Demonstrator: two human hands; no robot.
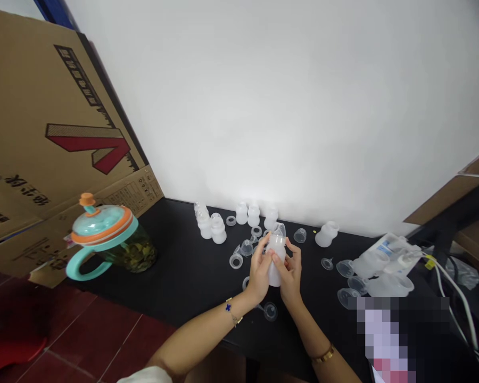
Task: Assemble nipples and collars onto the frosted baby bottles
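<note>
A small white baby bottle (277, 266) with a clear cap on top stands upright between my two hands, near the middle of the black table. My left hand (260, 270) wraps its left side, with the thumb on the front. On the other side my right hand (290, 272) is closed round it, thumb also in front. Close by lie loose clear parts: a ring (236, 260), a dome-shaped cap (300, 235) and a funnel-like piece (270, 311) below my hands. Other white bottles (253, 215) stand behind, by the wall.
Capped bottles (217, 230) stand to the left. A lone bottle (326, 234) leans at the right, near a pile of white cups and clear funnels (387, 266). A big teal-and-orange jug (131, 247) and a cardboard box (64, 133) flank the left; white cables (459, 290) run at right.
</note>
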